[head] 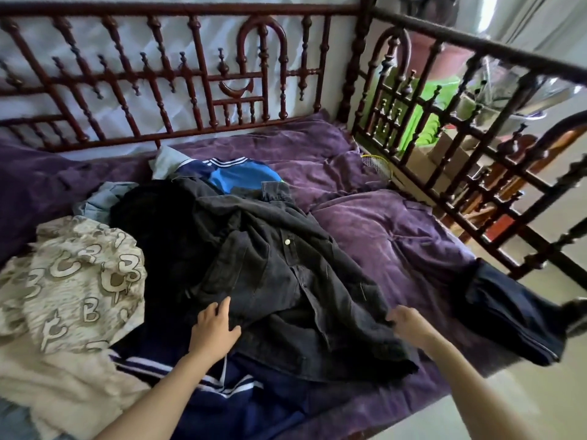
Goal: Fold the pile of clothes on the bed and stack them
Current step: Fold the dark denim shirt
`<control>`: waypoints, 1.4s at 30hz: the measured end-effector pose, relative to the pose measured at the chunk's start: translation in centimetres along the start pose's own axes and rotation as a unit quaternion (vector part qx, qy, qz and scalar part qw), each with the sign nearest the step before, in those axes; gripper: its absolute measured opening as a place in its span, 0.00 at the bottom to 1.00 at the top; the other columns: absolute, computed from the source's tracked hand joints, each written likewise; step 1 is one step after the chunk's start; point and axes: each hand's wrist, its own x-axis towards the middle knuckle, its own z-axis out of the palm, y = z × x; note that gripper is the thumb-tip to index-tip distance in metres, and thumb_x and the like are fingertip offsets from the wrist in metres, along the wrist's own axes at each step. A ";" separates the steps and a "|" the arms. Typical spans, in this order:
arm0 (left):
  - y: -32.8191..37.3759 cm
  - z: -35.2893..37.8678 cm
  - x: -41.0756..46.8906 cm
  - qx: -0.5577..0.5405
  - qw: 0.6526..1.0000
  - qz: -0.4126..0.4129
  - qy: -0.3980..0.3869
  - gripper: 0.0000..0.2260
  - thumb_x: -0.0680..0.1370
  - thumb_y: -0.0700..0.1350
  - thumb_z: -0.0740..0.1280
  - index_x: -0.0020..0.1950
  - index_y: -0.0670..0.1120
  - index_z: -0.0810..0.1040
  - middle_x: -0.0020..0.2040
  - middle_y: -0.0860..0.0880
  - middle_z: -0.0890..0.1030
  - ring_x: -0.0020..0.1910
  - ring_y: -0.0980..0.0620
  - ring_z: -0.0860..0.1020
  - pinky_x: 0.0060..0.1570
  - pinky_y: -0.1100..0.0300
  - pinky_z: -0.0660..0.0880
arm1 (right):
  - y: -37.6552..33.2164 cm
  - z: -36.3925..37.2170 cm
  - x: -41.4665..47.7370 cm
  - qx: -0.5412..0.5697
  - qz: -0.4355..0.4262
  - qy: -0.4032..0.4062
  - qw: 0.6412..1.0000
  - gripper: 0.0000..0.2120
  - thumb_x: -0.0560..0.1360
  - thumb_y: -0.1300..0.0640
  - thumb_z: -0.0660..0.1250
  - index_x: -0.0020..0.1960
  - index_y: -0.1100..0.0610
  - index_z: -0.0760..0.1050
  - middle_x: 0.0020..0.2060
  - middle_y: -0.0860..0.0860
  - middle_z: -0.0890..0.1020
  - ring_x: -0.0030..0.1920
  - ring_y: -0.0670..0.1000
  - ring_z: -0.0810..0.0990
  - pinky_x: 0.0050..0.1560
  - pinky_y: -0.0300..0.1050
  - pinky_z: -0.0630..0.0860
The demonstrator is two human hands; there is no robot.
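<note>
Charcoal denim jacket, white snap button: lies crumpled mid-bed, atop the clothes pile. L hand: fingers straight, flat on jacket's near edge. R hand: fingers curled, pinching jacket's right edge. Purple quilt covers bed. Navy folded garment: bed's right edge, apart from pile. Beige letter-print fabric: left of jacket. Blue striped-collar top: behind jacket.

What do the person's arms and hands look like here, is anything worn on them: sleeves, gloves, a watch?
The left forearm and right forearm are bare down to the picture's lower edge: no sleeve shows. The left hand and right hand are ungloved, and no watch, bracelet or ring is visible.
</note>
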 end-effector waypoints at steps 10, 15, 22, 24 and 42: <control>-0.3 1.2 -0.2 0.000 0.996 -0.091 -0.015 0.29 0.79 0.52 0.60 0.76 0.47 0.51 0.74 0.45 0.58 0.71 0.43 0.59 0.63 0.52 0.67 | -4.6 3.8 3.7 -0.085 -0.026 -0.089 0.992 0.22 0.75 0.57 0.64 0.67 0.58 0.67 0.62 0.59 0.69 0.62 0.59 0.70 0.58 0.42 0.68; -1.5 2.6 -0.4 -0.009 0.989 -0.144 -0.029 0.29 0.79 0.52 0.60 0.76 0.47 0.52 0.74 0.45 0.59 0.71 0.44 0.59 0.63 0.52 0.67 | -5.9 5.9 5.6 -0.120 -0.045 -0.113 0.985 0.25 0.76 0.55 0.63 0.71 0.55 0.61 0.65 0.59 0.65 0.66 0.59 0.66 0.62 0.45 0.68; -2.8 3.7 1.4 -0.010 0.983 -0.178 -0.044 0.29 0.79 0.53 0.61 0.76 0.47 0.52 0.75 0.45 0.57 0.72 0.44 0.58 0.63 0.52 0.69 | -7.9 9.3 8.7 -0.121 -0.053 -0.147 0.980 0.28 0.76 0.52 0.63 0.72 0.55 0.58 0.67 0.58 0.65 0.67 0.59 0.65 0.63 0.52 0.69; -3.0 3.4 3.1 -0.026 0.980 -0.194 -0.034 0.30 0.79 0.54 0.61 0.76 0.47 0.53 0.76 0.45 0.55 0.73 0.43 0.56 0.64 0.51 0.68 | -8.5 10.2 9.9 -0.110 -0.050 -0.153 0.981 0.30 0.76 0.50 0.65 0.73 0.55 0.57 0.67 0.57 0.64 0.68 0.58 0.65 0.63 0.53 0.69; -7.0 2.8 13.9 -0.223 0.936 -0.226 -0.153 0.28 0.75 0.46 0.68 0.73 0.45 0.63 0.69 0.44 0.70 0.66 0.44 0.70 0.64 0.49 0.69 | -7.4 13.4 8.5 -0.201 -0.012 -0.139 0.970 0.30 0.76 0.46 0.63 0.73 0.54 0.56 0.64 0.55 0.68 0.65 0.57 0.70 0.55 0.48 0.72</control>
